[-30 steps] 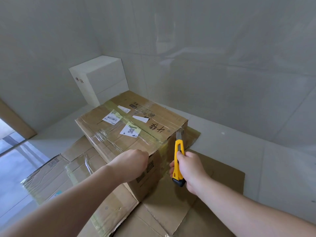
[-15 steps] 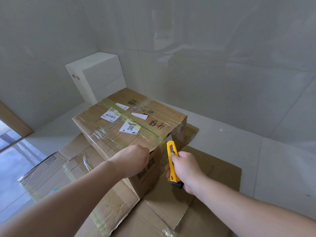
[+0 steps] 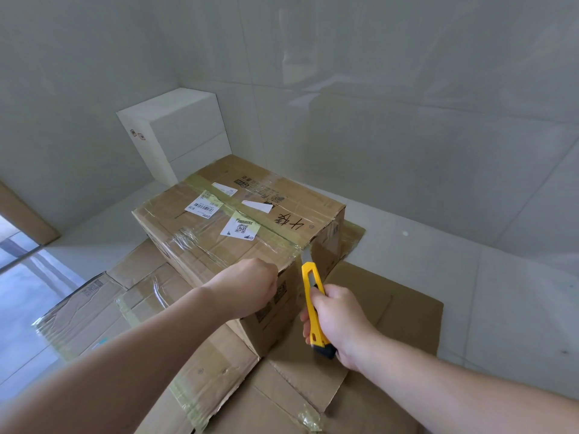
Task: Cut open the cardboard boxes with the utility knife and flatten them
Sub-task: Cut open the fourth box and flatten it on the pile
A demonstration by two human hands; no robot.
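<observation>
With the left hand (image 3: 247, 288) curled on the cardboard box (image 3: 238, 233), the right hand (image 3: 340, 321), grip clamped on the utility knife (image 3: 313, 305), has raised the blade back to the tape at the top edge, likely to slit it.

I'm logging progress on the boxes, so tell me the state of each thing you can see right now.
Taped box: still sealed, upright.
Knife: blade out, at the box's top edge.
Right hand: grips the knife.
Left hand: on the box's near edge.
Flattened cardboard: flat on the floor.
White box: closed.

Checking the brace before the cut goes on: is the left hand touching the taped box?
Touching. The head view shows the left hand gripping the near top corner of the box, its knuckles meeting the cardboard with no gap.
</observation>
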